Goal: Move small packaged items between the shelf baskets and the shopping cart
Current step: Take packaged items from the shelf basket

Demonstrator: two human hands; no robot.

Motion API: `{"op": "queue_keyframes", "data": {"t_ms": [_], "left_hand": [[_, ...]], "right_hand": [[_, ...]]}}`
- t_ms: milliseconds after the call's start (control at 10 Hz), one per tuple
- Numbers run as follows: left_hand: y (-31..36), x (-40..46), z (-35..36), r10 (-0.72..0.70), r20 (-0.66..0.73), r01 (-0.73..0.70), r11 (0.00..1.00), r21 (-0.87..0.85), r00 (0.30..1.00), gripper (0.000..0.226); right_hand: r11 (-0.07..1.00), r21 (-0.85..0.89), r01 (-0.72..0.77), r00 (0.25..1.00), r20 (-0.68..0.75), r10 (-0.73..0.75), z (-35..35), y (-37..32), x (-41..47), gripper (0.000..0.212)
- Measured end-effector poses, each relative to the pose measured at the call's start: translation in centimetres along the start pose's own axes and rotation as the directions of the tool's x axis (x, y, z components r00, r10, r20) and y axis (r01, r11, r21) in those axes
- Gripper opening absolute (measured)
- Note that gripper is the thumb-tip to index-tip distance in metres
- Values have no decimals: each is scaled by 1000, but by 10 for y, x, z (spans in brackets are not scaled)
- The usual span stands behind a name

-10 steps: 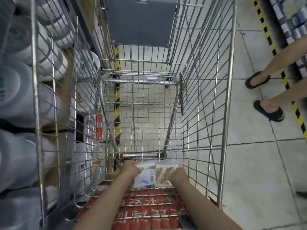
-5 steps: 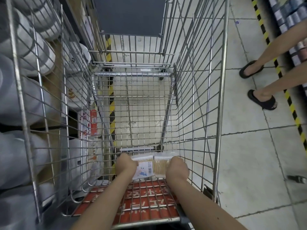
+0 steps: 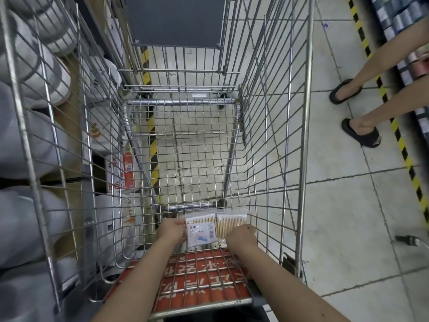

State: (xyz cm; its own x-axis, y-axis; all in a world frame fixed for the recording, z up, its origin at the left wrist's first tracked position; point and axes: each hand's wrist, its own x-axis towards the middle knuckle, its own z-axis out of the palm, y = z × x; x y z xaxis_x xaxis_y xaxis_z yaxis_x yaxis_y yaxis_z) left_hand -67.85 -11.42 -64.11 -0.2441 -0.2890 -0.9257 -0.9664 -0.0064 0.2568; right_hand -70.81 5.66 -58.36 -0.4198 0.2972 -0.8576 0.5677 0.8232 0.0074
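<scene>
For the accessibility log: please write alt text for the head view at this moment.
Two hands, left hand and right hand, hold two packets of cotton swabs low inside an otherwise empty wire shopping cart. Another person's sandalled feet stand on the tiled floor to the right.

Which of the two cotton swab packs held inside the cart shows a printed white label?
The left pack, gripped by the left hand. The right pack, at the right hand, shows only bare swab sticks.
</scene>
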Motion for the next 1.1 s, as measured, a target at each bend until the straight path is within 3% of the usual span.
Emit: {"op": "queue_keyframes", "data": {"t_ms": [200, 400, 600, 800, 900, 1000, 1100], "left_hand": [[13, -26, -3, 30, 119, -46, 989, 138, 992, 47], [20, -52, -19, 68, 124, -104, 946, 308, 990, 44], [24, -114, -59, 238, 129, -270, 793, 546, 963, 34], [26, -205, -108, 412, 105, -361, 616, 700, 905, 32], [24, -265, -125, 527, 48, -359, 506, 784, 849, 33], [16, -312, -131, 638, -13, -386, 481, 788, 770, 33], [-6, -376, -131, 790, -145, -498, 505, 705, 596, 39]], "right_hand": [[995, -93, 38, 991, 131, -25, -7, -1, -7, 30], [995, -61, 78, 991, 111, -71, -24, 2, -36, 25], [943, -123, 309, 950, 74, -302, -54, 10, -94, 30], [789, -283, 545, 833, 76, -548, -87, 16, -168, 33], [653, -426, 626, 736, 46, -676, -104, 22, -204, 33], [544, -495, 677, 641, 36, -766, -116, 28, -228, 33], [419, -510, 751, 504, 33, -863, -140, 39, -257, 37]]}}
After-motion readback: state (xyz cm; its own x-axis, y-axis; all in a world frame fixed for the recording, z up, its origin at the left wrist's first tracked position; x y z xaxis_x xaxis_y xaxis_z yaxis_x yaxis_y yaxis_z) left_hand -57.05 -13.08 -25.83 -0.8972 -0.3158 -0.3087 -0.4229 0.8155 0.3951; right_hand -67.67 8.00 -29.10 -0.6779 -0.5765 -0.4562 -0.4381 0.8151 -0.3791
